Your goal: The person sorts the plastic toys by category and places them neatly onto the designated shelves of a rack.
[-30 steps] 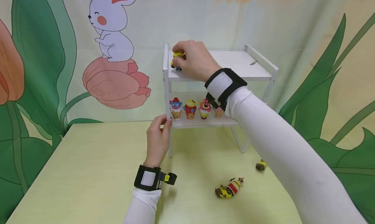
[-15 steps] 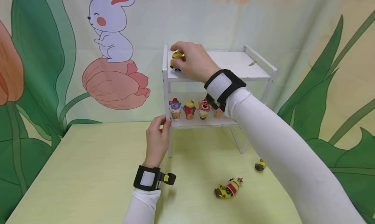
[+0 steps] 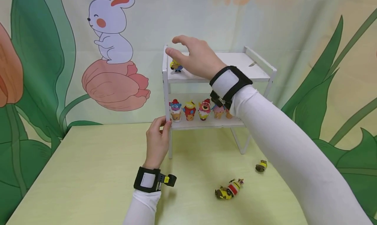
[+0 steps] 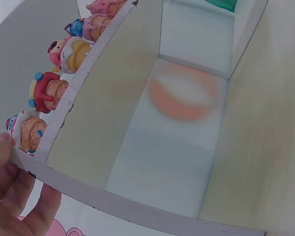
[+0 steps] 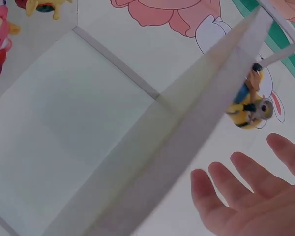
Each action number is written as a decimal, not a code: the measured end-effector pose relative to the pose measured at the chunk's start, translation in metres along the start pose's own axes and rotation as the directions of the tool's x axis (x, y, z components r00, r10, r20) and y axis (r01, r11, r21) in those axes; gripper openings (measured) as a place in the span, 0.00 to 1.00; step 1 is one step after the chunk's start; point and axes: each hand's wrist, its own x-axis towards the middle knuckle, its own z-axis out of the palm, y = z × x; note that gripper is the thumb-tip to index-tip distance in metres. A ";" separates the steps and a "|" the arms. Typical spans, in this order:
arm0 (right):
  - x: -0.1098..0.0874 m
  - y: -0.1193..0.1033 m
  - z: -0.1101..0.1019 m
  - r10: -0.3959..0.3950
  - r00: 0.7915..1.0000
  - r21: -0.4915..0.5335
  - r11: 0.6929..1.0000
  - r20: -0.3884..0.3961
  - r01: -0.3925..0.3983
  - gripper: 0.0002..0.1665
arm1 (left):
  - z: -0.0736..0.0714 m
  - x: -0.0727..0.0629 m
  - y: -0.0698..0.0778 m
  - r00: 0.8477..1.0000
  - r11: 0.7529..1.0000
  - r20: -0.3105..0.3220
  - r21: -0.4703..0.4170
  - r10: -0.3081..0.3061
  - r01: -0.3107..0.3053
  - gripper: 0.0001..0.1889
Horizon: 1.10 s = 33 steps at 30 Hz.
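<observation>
A yellow-and-blue minion figurine (image 3: pixel 175 66) stands at the left end of the white rack's top shelf (image 3: pixel 232 63). My right hand (image 3: pixel 200 58) hovers just above and to the right of it, thumb and fingers spread, holding nothing. In the right wrist view, a gap separates the fingertips from the minion figurine (image 5: pixel 248 108). My left hand (image 3: pixel 157 141) grips the rack's left leg at lower-shelf height. Its fingers (image 4: pixel 49 206) reach under the frame in the left wrist view, close beside a blue-faced ice-cream-cone figurine (image 4: pixel 27 132).
Several cone figurines line the lower shelf, including a red-and-yellow one (image 3: pixel 189 111) and a pink bear (image 3: pixel 204 110). On the yellow table lie a red-striped figurine (image 3: pixel 235 187), a yellow-brown one (image 3: pixel 223 194) touching it, and another (image 3: pixel 261 166) to the right. A small mark (image 3: pixel 253 64) shows on the top shelf.
My right hand has let go of the minion figurine and lifted up off it, fingers spreading. The figurine stays standing on the top shelf. My left hand keeps its grip on the rack.
</observation>
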 end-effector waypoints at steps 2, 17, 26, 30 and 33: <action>-0.001 -0.001 -0.006 -0.001 1.000 -0.003 1.000 0.013 0.001 0.39 | 0.000 0.000 0.000 1.000 1.000 0.000 -0.001 -0.001 0.001 0.14; -0.043 -0.002 -0.033 -0.174 0.985 -0.036 0.984 -0.016 0.173 0.35 | 0.001 0.000 -0.001 1.000 1.000 -0.013 -0.010 0.018 -0.018 0.15; -0.101 0.002 -0.019 -0.318 0.930 0.052 0.942 -0.187 0.332 0.28 | 0.003 0.001 0.002 1.000 1.000 -0.011 0.005 0.006 -0.006 0.14; -0.123 0.012 -0.007 -0.384 0.881 -0.007 0.918 -0.277 0.397 0.26 | 0.004 0.001 0.002 1.000 1.000 -0.013 0.013 0.004 -0.004 0.14; -0.137 0.021 -0.002 -0.410 0.840 -0.040 0.904 -0.355 0.425 0.25 | 0.004 0.001 0.003 1.000 1.000 -0.019 0.018 0.003 -0.002 0.14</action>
